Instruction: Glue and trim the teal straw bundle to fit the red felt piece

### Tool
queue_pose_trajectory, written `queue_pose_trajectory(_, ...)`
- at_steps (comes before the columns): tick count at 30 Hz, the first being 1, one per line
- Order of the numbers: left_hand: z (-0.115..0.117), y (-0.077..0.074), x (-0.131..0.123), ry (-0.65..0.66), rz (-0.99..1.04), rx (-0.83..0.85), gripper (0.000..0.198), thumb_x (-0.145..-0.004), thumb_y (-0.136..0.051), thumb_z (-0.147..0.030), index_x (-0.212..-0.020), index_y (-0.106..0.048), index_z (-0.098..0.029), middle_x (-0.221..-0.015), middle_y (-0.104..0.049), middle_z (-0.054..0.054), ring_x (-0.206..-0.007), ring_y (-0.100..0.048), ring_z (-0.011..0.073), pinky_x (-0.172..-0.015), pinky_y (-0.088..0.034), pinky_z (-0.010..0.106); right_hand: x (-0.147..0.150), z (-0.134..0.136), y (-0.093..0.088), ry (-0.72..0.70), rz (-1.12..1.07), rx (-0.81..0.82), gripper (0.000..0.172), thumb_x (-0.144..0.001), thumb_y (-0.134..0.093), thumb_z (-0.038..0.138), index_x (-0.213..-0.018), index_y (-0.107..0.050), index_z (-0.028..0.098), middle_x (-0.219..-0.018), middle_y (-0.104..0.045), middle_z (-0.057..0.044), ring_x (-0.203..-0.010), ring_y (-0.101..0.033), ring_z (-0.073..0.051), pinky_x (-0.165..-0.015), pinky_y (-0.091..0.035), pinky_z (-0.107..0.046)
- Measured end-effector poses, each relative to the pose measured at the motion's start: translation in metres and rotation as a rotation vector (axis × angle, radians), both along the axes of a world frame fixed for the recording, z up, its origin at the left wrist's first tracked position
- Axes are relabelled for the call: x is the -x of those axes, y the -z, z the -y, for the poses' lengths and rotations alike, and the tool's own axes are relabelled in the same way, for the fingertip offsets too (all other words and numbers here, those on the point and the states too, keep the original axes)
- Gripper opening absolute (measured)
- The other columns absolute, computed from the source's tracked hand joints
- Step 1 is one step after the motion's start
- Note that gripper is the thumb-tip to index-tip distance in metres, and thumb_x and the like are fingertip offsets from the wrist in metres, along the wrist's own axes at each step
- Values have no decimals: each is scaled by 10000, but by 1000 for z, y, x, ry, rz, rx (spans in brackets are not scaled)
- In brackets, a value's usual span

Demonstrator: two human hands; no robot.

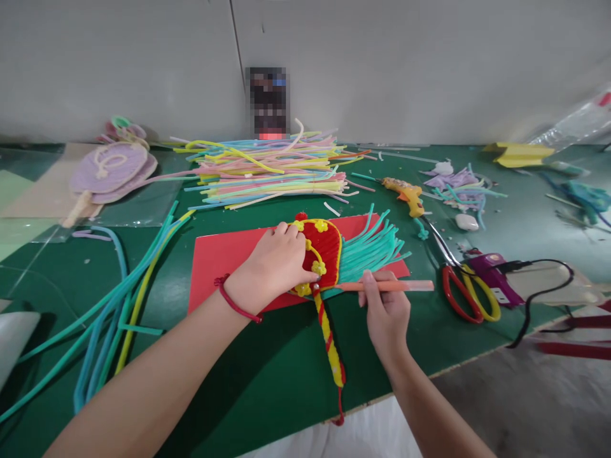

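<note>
A red craft fan (324, 245) with yellow flowers lies on a red sheet (224, 254) on the green table. Its red-and-yellow twisted handle (331, 343) points toward me. A bundle of teal tubes (370, 251) fans out from its right side. My left hand (274, 264) presses down on the fan, fingers curled over its left half, thumb by the lower yellow flower. My right hand (384, 305) pinches a pink tube (391, 286) lying level just below the teal bundle, its tip against the fan's base.
A heap of pastel tubes (272, 168) lies at the back. Long teal and yellow tubes (119, 299) trail at left. A yellow glue gun (405, 194), red-and-yellow scissors (465, 289), a purple device with black cable (496, 270) sit right. Purple fans (112, 168) lie far left.
</note>
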State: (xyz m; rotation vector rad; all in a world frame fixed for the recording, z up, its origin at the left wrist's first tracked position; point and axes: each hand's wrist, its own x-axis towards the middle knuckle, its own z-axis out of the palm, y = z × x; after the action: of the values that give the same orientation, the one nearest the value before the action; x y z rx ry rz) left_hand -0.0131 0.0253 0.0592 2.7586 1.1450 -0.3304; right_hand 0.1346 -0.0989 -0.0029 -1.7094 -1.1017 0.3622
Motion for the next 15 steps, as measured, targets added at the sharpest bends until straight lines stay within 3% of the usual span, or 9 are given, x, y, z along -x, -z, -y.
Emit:
queue_pose_trajectory(3,-1,-1,0,14,5,-4,504,-776,-589,-577,-1011,-607,-132,-1098,-592,146,-1026,-500,303,-835,-406,359,0,-1,1,-50,-5,23,315,-896,-510,387,-642,-501,201,-484,-464,64,-454,-450,-100,-484,-373,-224)
queue_pose_trajectory(9,0,-4,0,-27,24,45,554,-767,-604,-573,-1046,-591,-95,-1124,-588,167,-1058,-486,316,-824,-416,363,-1,3,4,116,-3,-79,291,-894,-523,338,-637,-485,206,-486,-439,71,-446,-434,-98,-480,-372,-231)
queue_pose_trajectory(12,1,-4,0,-34,33,52,565,-758,-621,-563,-1078,-577,-100,-1152,-585,162,-1068,-483,307,-832,-415,356,9,10,2,-6,2,-149,201,-895,-526,253,-700,-495,215,-516,-469,67,-452,-461,-103,-491,-401,-240)
queue_pose_trajectory(15,1,-2,1,-13,39,27,567,-746,-642,-555,-1067,-577,-92,-1125,-596,154,-1053,-489,297,-836,-411,349,24,14,-4,-201,175,-223,174,-881,-528,155,-724,-491,221,-587,-516,42,-534,-501,-117,-561,-434,-261)
